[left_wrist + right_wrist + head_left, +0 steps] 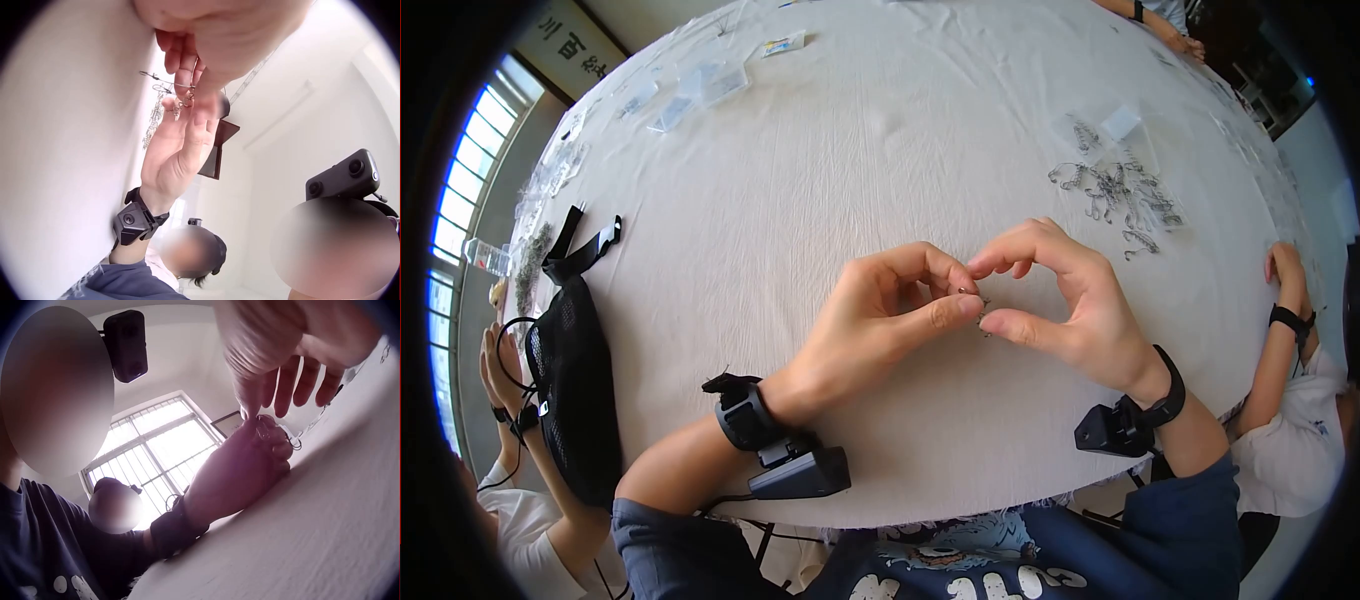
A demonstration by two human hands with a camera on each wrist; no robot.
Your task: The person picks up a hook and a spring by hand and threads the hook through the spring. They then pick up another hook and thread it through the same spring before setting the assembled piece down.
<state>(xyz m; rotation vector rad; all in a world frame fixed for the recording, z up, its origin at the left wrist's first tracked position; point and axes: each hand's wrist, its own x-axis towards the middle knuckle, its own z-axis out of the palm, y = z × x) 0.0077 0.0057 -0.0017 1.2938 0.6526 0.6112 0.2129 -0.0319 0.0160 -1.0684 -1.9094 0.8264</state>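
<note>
My left hand [870, 315] pinches a thin metal wire piece [167, 81] between thumb and index finger. The piece has small loops at one end, and curly metal bits hang beside it in the left wrist view. In the head view only small dark parts show past the left fingertips. My right hand [1075, 300] arches close on the right, its index fingertip right at the left index finger. Its thumb [1010, 325] is near the hanging bits, with a gap between thumb and index finger. The other right fingers look relaxed in the right wrist view.
A heap of similar metal wire pieces [1115, 190] lies at the right by a clear plastic box [1120, 122]. Clear bags [710, 85] and a small packet [784, 43] sit at the far left. A black mesh bag [575, 370] lies left. Other people's hands rest around the table.
</note>
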